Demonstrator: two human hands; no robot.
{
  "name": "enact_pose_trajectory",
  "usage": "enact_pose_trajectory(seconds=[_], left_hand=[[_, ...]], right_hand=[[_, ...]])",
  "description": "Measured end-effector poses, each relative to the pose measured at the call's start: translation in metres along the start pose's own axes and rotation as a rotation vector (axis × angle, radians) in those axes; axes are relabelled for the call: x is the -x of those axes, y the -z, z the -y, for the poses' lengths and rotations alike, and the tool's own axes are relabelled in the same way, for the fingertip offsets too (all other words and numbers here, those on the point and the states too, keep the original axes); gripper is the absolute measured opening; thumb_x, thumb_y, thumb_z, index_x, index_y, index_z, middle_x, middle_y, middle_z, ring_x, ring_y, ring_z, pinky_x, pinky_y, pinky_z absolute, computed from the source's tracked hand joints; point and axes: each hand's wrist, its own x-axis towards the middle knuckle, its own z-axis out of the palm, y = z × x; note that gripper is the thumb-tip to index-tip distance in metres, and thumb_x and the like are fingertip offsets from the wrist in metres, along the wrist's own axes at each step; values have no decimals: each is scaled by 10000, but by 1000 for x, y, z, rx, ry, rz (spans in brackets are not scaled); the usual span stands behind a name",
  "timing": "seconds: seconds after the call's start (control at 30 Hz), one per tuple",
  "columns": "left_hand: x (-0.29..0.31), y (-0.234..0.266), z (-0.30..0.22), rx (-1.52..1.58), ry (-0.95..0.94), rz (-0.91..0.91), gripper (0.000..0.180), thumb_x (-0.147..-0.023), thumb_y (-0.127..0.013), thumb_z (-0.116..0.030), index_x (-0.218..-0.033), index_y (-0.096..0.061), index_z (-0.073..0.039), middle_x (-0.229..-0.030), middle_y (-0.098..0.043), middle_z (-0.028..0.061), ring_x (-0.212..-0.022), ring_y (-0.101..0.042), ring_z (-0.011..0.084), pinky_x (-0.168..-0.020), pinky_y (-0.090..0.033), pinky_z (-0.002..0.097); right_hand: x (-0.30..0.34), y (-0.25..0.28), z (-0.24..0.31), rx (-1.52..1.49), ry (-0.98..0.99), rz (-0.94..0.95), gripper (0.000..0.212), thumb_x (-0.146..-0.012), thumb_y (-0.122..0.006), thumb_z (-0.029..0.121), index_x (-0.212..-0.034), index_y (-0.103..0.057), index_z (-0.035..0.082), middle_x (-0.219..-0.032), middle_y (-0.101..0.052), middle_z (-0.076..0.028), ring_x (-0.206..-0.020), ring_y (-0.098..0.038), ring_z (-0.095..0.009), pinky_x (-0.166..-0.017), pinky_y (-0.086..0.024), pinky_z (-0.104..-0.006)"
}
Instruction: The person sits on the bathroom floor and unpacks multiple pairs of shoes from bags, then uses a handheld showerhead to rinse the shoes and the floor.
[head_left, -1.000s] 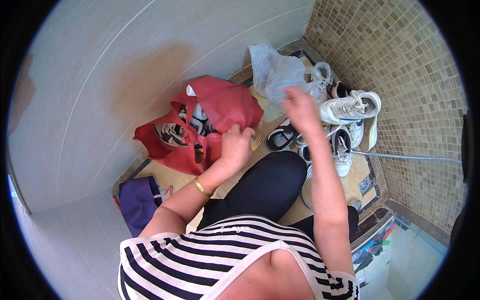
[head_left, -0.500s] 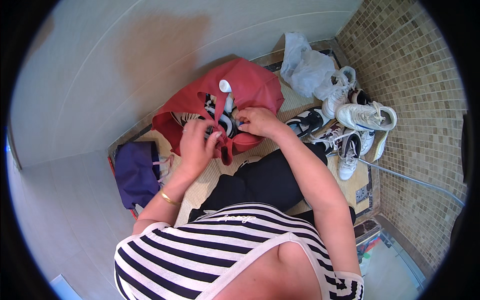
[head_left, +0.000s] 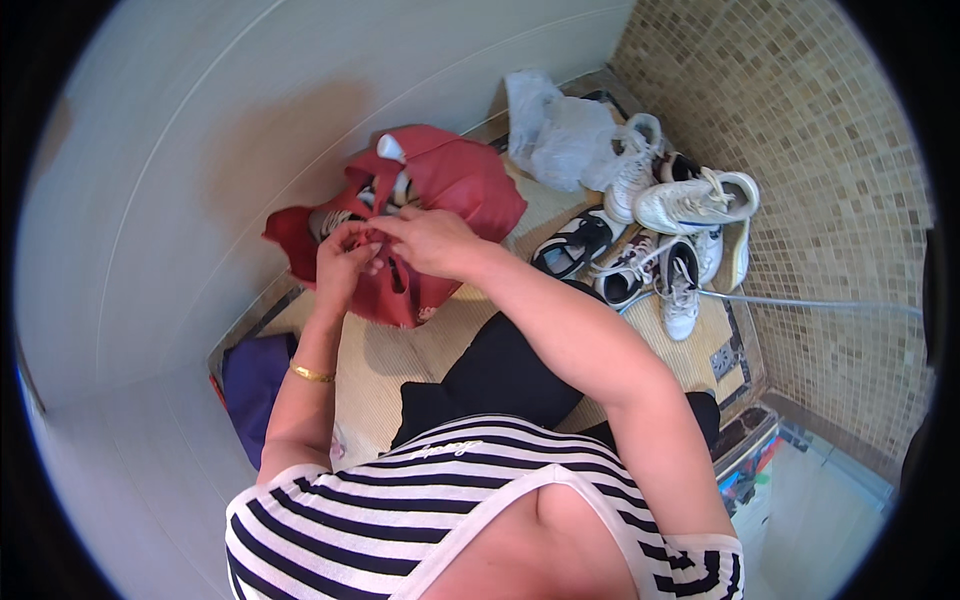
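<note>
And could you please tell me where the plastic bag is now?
In the head view, the plastic bag lies upper right of centre, between the red bag to its left and a white shoe.

Left hand (head_left: 343, 264) and right hand (head_left: 440, 243) close together.
Left forearm (head_left: 318, 345) toward twelve o'clock, right forearm (head_left: 560, 312) toward ten, fingers (head_left: 398, 229) curled.

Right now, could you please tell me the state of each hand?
Left hand: closed, fingertips pinching the red bag near its opening.
Right hand: closed, fingertips pinching the red bag there too.
</note>
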Motion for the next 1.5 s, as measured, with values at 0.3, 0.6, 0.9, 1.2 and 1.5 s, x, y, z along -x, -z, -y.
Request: enact_pose_trajectory(seconds=[0.3,0.6,0.9,1.2,1.5], left_hand=[[11,-11,0,-179,-69,125,388,-898,-722,21,-1269,-625,-38,-942,-708,45,-735,-674,128,-648,-527,268],[0,8,-49,-1295,-356,290,448,-797,-866,-330,-1107,-639,-99,-895,-731,137,-843,-725,347,-693,-546,441],[-2,27,-3,-934,-816,-66,212,-819,-826,-146,-954,-677,-79,-847,-697,127,-774,-695,341,-677,-544,427],[-24,26,42,-102,-327,-368,289,-1000,-657,-33,-1281,-588,-32,-1078,-747,88,-947,-700,155,-775,-565,308],[-44,30,15,-848,-261,-144,242,-962,-646,-113,-1191,-720,-108,-1089,-756,131,-979,-738,353,-795,-579,444]], right_hand=[[-20,-18,-23,54,-48,137,213,-944,-575,155,-1108,-691,83,-951,-741,-179,-943,-731,-399,-802,-565,-520],[-32,-27,-21,119,25,113,192,-953,-549,166,-1043,-658,36,-904,-733,-209,-871,-743,-410,-757,-575,-545],[-56,-45,-60,-131,-206,-188,130,-905,-626,146,-962,-637,30,-850,-682,-260,-818,-686,-470,-716,-533,-562],[-58,-2,-26,-378,-304,78,620,-821,-825,431,-1207,-678,-31,-849,-703,-121,-692,-689,-225,-636,-537,-359],[-21,27,-14,-4,-61,622,204,-772,-801,259,-911,-789,110,-889,-735,-145,-884,-718,-356,-773,-545,-473]])
